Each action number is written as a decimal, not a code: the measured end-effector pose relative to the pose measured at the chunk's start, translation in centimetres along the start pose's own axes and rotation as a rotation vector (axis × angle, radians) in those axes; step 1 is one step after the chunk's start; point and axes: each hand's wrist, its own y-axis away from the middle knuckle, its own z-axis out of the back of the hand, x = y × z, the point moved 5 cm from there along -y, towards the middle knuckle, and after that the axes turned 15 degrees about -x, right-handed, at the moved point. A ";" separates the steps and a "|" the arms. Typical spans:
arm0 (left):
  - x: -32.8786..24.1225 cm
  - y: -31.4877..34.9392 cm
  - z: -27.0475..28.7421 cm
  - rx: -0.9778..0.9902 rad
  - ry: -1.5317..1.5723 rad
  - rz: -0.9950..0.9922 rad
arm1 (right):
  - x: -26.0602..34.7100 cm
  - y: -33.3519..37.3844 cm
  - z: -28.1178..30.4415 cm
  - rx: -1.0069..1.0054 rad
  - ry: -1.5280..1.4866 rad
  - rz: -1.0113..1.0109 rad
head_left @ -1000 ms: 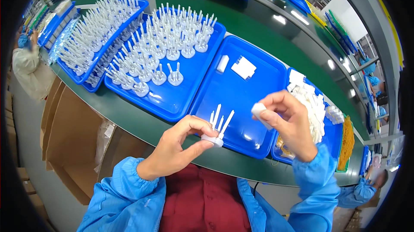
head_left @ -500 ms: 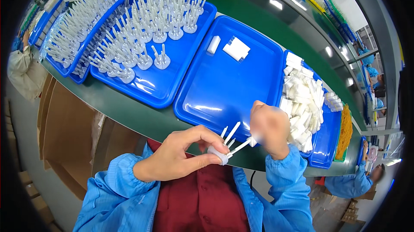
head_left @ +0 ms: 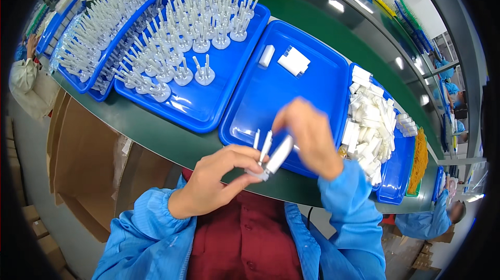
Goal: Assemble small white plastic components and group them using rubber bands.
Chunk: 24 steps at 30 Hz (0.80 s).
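My left hand [head_left: 216,176] pinches a small pronged base [head_left: 259,175] between thumb and fingers. The base is translucent, and thin white prongs rise from it. One side of it carries a wider white sleeve [head_left: 280,154], tilted up to the right, which seems to sit over a prong. Just above and right of the sleeve is my right hand [head_left: 307,134], its fingers curled and smeared by motion. Whether those fingers touch the sleeve or hold anything, I cannot tell.
Blue trays [head_left: 195,120] of upright pronged bases stand left. The middle blue tray [head_left: 245,90] holds a few white blocks [head_left: 294,61]. Right of it lies a pile of white sleeves [head_left: 367,124], then yellow strands [head_left: 417,163]. Cardboard boxes [head_left: 86,155] stand below the green table.
My right hand has moved up and left, away from the prong beside it. A wide white sleeve now shows at the base, which my left hand still holds, slightly further left and higher.
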 end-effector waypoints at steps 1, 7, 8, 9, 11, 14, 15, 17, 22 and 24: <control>0.2 -0.1 0.4 -0.038 -0.044 -0.038 | -2.0 -1.7 0.6 -0.087 0.041 -0.177; 1.0 0.2 0.9 -0.159 -0.067 0.069 | -9.0 -4.9 1.2 -0.124 0.793 0.026; 1.0 0.3 1.1 -0.175 -0.065 0.079 | -9.2 -4.3 1.0 -0.069 0.754 -0.082; 1.1 0.3 1.3 -0.175 -0.103 0.064 | -9.2 -3.7 0.8 -0.008 0.714 -0.191; 1.4 0.5 2.0 -0.180 -0.183 0.048 | -8.1 -3.1 0.7 0.075 0.531 -0.284; 0.3 0.1 2.7 -0.094 -0.204 -0.081 | -4.2 -2.5 1.0 0.032 0.151 -0.426; -0.2 -0.2 2.7 -0.071 -0.177 -0.094 | -3.0 -1.8 1.2 -0.047 -0.009 -0.487; -1.2 -0.7 2.5 -0.019 -0.129 -0.121 | -2.4 -0.5 1.7 -0.142 -0.198 -0.514; -2.3 -0.8 0.8 0.141 -0.078 -0.064 | -1.1 1.7 2.3 -0.196 -0.168 -0.534; -2.2 -0.7 0.3 0.155 -0.078 -0.062 | -0.4 2.1 2.1 -0.146 -0.099 -0.506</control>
